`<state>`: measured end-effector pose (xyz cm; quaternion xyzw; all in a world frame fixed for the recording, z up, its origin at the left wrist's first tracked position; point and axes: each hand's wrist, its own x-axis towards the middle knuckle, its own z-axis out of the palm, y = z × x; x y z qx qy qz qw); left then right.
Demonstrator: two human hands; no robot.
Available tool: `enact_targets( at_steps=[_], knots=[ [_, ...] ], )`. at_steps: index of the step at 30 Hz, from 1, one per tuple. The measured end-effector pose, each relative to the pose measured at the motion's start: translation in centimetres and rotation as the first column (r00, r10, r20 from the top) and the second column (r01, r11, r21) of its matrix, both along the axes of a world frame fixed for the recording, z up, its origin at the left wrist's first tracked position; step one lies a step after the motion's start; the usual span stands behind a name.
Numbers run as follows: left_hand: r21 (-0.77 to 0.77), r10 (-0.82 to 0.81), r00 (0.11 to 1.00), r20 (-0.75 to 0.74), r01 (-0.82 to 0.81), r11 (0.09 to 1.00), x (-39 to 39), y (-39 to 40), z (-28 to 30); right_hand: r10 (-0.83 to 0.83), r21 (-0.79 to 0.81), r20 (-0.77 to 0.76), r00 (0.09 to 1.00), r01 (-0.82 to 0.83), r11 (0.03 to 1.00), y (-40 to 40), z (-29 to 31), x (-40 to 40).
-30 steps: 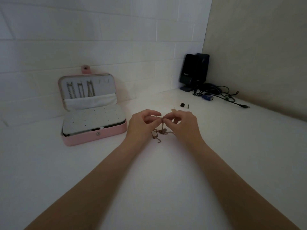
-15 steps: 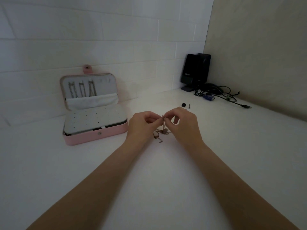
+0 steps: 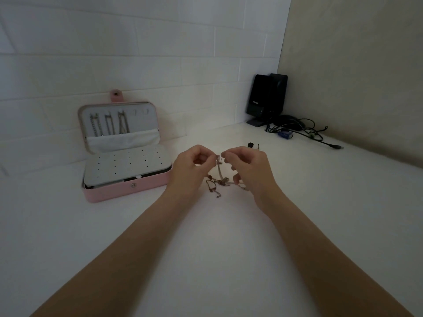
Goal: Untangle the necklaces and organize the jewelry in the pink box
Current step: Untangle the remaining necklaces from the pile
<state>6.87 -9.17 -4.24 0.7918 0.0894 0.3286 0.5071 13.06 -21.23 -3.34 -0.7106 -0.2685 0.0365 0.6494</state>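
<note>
A: While both forearms reach out low across the white table (image 3: 229, 259), the action sits between the two hands. The left hand (image 3: 190, 167) has thumb and forefinger pressed together on the top end of a chain, right at its clasp, I'd say.

B: And the right hand (image 3: 248, 167) meets it there, fingertips curled in and nipping that same end from the other side. Holding it high lets the strand hang straight, so the snarl shows itself.

A: Exactly. The tangled necklaces (image 3: 220, 183) dangle from that pinch, the knot and loose loops resting on the table just below and between the wrists. The right hand's lower fingers are tucked near the trailing strand; whether they touch it, I can't tell.

B: Further back on the left, the pink box (image 3: 128, 191) lies open, lid propped against the wall, within easy reach.

A: Three hung chains (image 3: 108, 124) are in the lid above a fabric pocket, and a dotted panel covers the base. So part of the job looks done.

B: Beyond the right hand, a small black item (image 3: 251, 145) sits on the table. In the far corner, a black speaker (image 3: 266, 99) and loose cables (image 3: 304, 131), well apart from it all.
</note>
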Motion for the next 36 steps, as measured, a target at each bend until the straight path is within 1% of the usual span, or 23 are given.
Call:
enact_targets(
  at_steps=[2,4,9,13,16,19,21,25,28,33,36],
  knots=[
    [-0.010,0.020,1.000,-0.004,-0.020,1.000,0.2,0.1,0.0,-0.013,0.016,-0.049,0.999,0.013,1.000,-0.2,0.2,-0.1],
    [0.006,0.033,0.999,-0.027,-0.032,0.999,0.4,0.0,-0.1,0.012,0.031,-0.079,0.997,-0.009,0.999,-0.2,0.4,-0.3],
    [0.052,0.008,1.000,-0.027,-0.006,0.999,0.2,-0.2,0.0,0.026,0.040,-0.080,0.996,-0.023,0.999,-0.2,0.6,-0.6],
    [0.015,-0.006,1.000,-0.019,0.007,1.000,0.1,-0.2,0.3,0.022,0.014,-0.105,0.994,-0.020,1.000,-0.3,0.6,-0.7],
    [-0.017,-0.007,1.000,-0.016,0.007,1.000,0.0,-0.4,0.6,0.050,0.023,-0.132,0.990,-0.047,0.999,-0.4,0.8,-0.9],
    [-0.114,-0.049,0.998,-0.039,0.044,0.993,-0.3,-0.4,1.0,0.068,0.039,-0.094,0.993,-0.065,0.997,-0.3,0.9,-1.1],
    [-0.148,-0.088,0.994,-0.060,0.079,0.986,-0.5,-0.5,1.3,0.076,0.026,-0.062,0.995,-0.075,0.997,-0.4,1.0,-1.1],
    [-0.119,-0.098,0.993,-0.059,0.090,0.989,-0.7,-0.6,1.8,0.027,-0.026,-0.009,1.000,-0.028,0.999,-0.5,0.9,-0.7],
    [-0.091,-0.079,0.992,-0.101,0.070,0.993,-0.4,-0.7,1.9,0.005,-0.029,0.028,1.000,-0.004,1.000,-0.5,1.0,-0.6],
    [-0.117,-0.160,0.960,-0.229,0.136,0.984,-0.3,-1.4,1.7,0.077,-0.005,-0.058,0.995,-0.077,0.997,-0.5,0.9,-0.7],
    [-0.147,-0.181,0.955,-0.236,0.149,0.978,-0.4,-1.6,1.7,0.108,-0.018,-0.077,0.991,-0.110,0.994,-0.4,0.9,-0.8]
  ],
)
